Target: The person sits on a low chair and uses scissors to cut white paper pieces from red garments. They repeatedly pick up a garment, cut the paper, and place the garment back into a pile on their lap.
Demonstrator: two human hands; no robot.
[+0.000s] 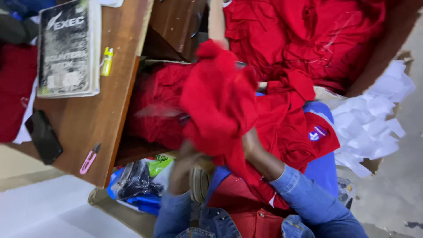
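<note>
A red garment (220,101) hangs bunched in front of me, and both hands hold it from below. My right hand (250,143) grips the cloth's lower edge, its fingers mostly buried in the fabric. My left hand (187,158) is blurred and closes on the garment's underside. Both arms wear blue denim sleeves. More red garments with a blue and white badge (316,133) lie on my lap to the right.
A wooden table (101,114) at left carries a thick dark book (68,48), a black phone (43,136), a pink thread clipper (89,161) and a small yellow object (106,61). A heap of red clothing (317,35) fills the top right. White paper scraps (374,119) lie in a cardboard box.
</note>
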